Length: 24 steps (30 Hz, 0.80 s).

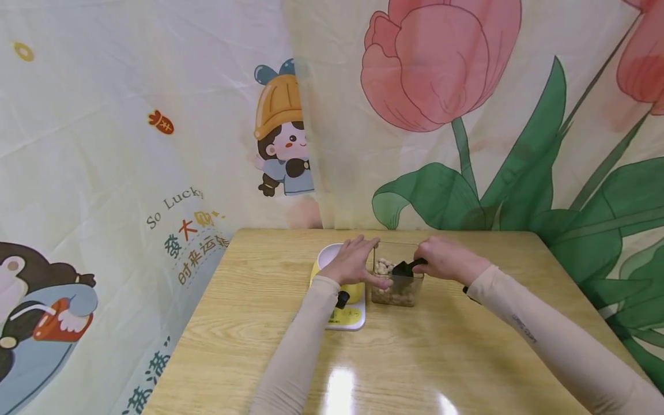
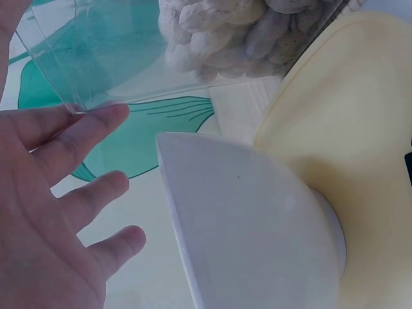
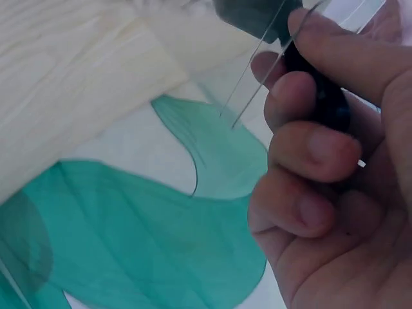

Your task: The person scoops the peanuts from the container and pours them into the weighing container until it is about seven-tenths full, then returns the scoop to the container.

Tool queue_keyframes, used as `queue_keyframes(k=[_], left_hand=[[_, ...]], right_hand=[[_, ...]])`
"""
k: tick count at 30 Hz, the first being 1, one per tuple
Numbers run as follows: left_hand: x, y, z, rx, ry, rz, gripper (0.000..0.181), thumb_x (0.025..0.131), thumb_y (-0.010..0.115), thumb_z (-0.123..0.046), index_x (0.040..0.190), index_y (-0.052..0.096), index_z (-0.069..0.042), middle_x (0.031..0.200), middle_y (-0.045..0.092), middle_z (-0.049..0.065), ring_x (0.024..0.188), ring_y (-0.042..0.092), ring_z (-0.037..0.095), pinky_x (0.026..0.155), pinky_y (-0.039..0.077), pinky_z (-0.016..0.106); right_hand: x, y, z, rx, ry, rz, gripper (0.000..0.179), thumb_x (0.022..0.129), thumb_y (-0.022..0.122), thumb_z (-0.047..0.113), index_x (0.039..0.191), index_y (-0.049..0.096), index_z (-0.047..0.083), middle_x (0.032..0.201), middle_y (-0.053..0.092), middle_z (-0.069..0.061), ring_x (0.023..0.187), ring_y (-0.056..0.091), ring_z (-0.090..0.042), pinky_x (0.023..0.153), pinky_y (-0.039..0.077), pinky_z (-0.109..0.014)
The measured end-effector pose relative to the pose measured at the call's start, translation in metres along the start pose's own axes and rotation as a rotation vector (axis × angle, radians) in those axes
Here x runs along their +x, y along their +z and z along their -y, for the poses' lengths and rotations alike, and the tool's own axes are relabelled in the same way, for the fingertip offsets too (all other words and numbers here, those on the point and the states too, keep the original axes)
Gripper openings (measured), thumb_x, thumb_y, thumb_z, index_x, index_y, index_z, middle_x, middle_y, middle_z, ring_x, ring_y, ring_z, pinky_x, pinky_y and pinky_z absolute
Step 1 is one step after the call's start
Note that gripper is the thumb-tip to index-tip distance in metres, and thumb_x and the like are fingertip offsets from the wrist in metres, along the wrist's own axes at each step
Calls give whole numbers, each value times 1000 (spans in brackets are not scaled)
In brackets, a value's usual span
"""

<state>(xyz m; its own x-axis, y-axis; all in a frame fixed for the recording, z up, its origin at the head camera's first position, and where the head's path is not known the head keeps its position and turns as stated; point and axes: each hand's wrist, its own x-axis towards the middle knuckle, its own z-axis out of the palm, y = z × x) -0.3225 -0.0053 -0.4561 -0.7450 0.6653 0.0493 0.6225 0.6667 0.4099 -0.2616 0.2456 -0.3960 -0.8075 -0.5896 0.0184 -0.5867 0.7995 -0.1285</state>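
Watching from far away through the cameras, I see two hands busy at one clear box point(image 1: 388, 250) on a wooden table point(image 1: 249, 323). The box has lots of pale lumps point(image 1: 384, 266) in it (they look a bit like nuts to me). The right hand point(image 1: 448, 259) has its fingers curled around the handle of a black scoop point(image 1: 402, 269), so it grips that firmly. The black end of the scoop is at the top of the box, near the lumps. I can't tell if any lumps are sitting in it.

The left hand point(image 1: 355, 262) has its fingers spread out and mostly straight. In my left wrist view, fingertips touch a corner of the box. The thumb reaches to the near side, and the hand is not curled around anything.

Just to the left of the box is a yellow and white scale point(image 1: 344, 317). A white bowl point(image 1: 327, 256) sits on it, partly hidden by the left hand. Both arms wear pale sleeves point(image 1: 298, 346). Behind the table hangs a pale cloth point(image 1: 155, 57) with a big pink tulip point(image 1: 446, 57) and green leaves.
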Motion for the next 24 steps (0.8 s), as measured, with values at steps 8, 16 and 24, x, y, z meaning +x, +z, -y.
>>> queue_keyframes(k=[8, 16, 24], left_hand=[[2, -1, -1, 23, -1, 11, 120, 69, 84, -68, 161, 28, -16, 162, 36, 3, 153, 19, 30, 124, 12, 51], [0, -2, 1, 26, -7, 8, 120, 68, 84, -68, 161, 29, -15, 162, 36, 3, 153, 20, 32, 124, 12, 51], [-1, -4, -1, 14, -1, 13, 117, 71, 84, -64, 161, 29, -14, 162, 35, 4, 153, 20, 32, 123, 11, 53]], right_hand=[[-3, 12, -6, 74, -71, -103, 14, 90, 78, 14, 78, 72, 13, 71, 59, 8, 61, 51, -6, 57, 44, -27], [-7, 29, -9, 132, -89, -241, 8, 89, 79, 14, 92, 78, 7, 82, 67, 2, 73, 63, -11, 64, 55, -32], [-6, 34, -5, 164, -37, -269, 12, 90, 78, 15, 96, 79, 5, 83, 67, 2, 73, 64, -11, 65, 57, -33]])
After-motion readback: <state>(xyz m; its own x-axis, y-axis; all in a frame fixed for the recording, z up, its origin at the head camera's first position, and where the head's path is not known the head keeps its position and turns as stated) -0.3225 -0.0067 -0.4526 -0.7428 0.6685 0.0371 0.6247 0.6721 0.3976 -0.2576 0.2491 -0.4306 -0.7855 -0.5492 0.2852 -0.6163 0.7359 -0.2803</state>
